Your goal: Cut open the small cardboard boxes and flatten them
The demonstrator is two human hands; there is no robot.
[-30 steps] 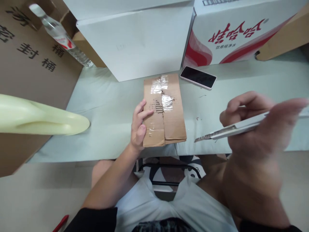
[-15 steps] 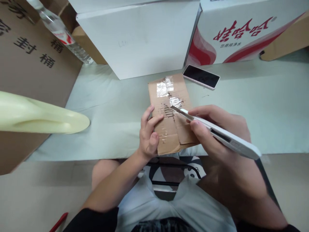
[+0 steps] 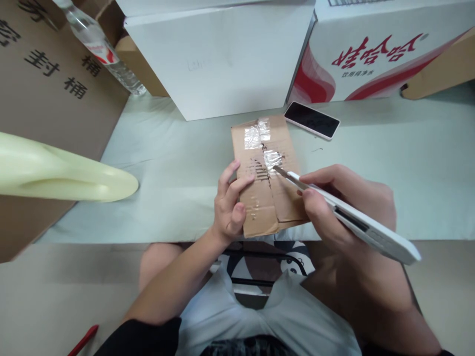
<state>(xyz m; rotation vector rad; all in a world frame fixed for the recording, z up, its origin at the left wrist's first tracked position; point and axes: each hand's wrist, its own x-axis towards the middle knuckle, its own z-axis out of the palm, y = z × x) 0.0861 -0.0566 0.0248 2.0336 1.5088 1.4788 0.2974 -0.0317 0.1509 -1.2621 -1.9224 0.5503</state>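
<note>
A flat brown cardboard piece (image 3: 278, 198) with strips of clear tape lies on the pale green table (image 3: 178, 168), near its front edge. My left hand (image 3: 230, 205) rests on the cardboard's left edge, fingers curled and pressing it down. My right hand (image 3: 341, 202) is closed round a white utility knife (image 3: 356, 220). The knife's blade tip touches the taped seam in the middle of the cardboard.
A phone (image 3: 311, 120) lies face up behind the cardboard. A white box (image 3: 222, 59) and a red-and-white carton (image 3: 371, 54) stand at the back. A brown carton (image 3: 48, 99), a water bottle (image 3: 100, 47) and a cream plastic piece (image 3: 63, 173) sit at the left.
My right hand swung the knife from the right side in to the cardboard, and the blade now rests on the taped seam. My left hand kept holding the cardboard.
</note>
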